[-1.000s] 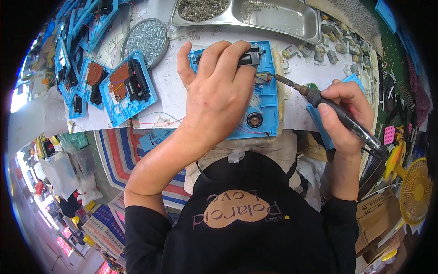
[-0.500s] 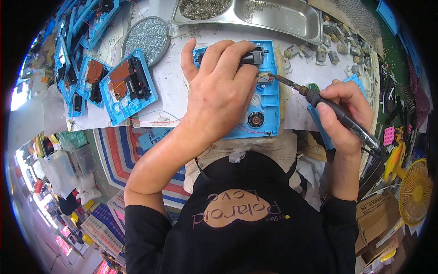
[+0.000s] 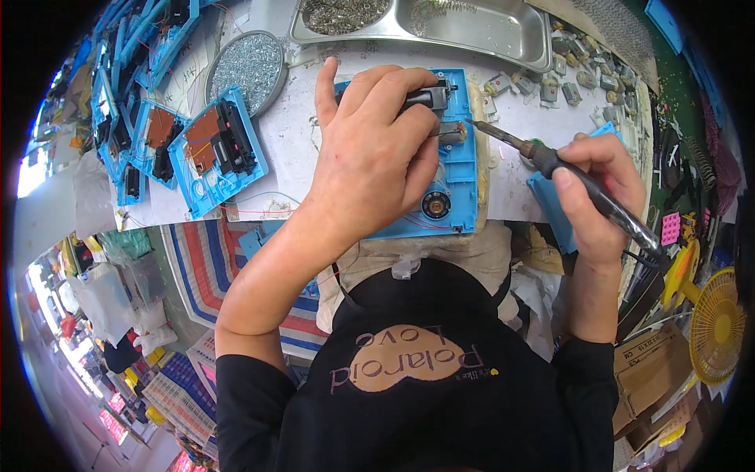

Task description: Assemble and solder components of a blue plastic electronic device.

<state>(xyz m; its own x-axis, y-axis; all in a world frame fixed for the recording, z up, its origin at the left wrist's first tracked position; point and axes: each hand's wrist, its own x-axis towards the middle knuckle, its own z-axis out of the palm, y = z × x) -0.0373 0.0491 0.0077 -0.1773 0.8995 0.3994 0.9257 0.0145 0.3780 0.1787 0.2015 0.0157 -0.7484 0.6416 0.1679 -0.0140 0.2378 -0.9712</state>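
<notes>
A light-blue plastic housing (image 3: 462, 177) lies on the bench in front of me, with a black part (image 3: 431, 97) near its far edge and a round dark part (image 3: 436, 206) at its near end. My left hand (image 3: 370, 153) rests over the housing, fingers bent across the black part, little finger sticking out. Its thumb and index finger close together beside a small metal part (image 3: 452, 134); what they pinch is hidden. In my right hand (image 3: 599, 189) is a soldering iron (image 3: 586, 185), gripped by its dark handle. Its tip points left, just right of the metal part, apparently apart from it.
Beyond the housing sit a metal tray (image 3: 503, 39) of springs and a round dish (image 3: 248, 75) of small metal pieces. Small motors (image 3: 570, 93) are scattered at the far right. More blue housings (image 3: 212, 157) crowd the left. A yellow fan (image 3: 716, 326) stands lower right.
The soldering iron's tip has drawn back slightly to the right and up from the metal part. My left hand and the housing have shifted a little to the left.
</notes>
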